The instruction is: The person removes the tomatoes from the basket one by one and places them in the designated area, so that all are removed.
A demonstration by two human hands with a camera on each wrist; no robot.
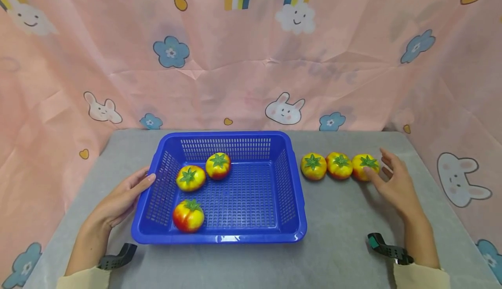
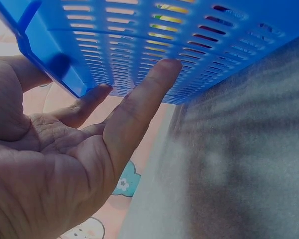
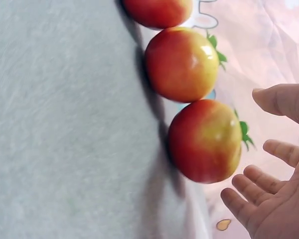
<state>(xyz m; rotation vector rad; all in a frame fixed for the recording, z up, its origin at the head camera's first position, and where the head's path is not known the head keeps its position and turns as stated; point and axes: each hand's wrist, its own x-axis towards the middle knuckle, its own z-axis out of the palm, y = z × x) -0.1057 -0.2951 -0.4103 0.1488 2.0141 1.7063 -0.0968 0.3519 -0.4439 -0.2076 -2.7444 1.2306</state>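
Observation:
A blue plastic basket with slotted walls stands on the grey table. My left hand grips its left rim, thumb over the edge and fingers against the outer wall, as the left wrist view shows. Inside, toward the left, lie three red-and-yellow tomatoes with green star-shaped tops: one at the back, one in the middle, one in front. Right of the basket, three more sit in a row: a left tomato, a centre tomato and a right tomato. Beside the last, my right hand hovers with fingers spread, holding nothing.
The grey tabletop extends in front of the tomato row. A pink printed cloth hangs behind the table and along both sides. Dark bands are worn on both wrists.

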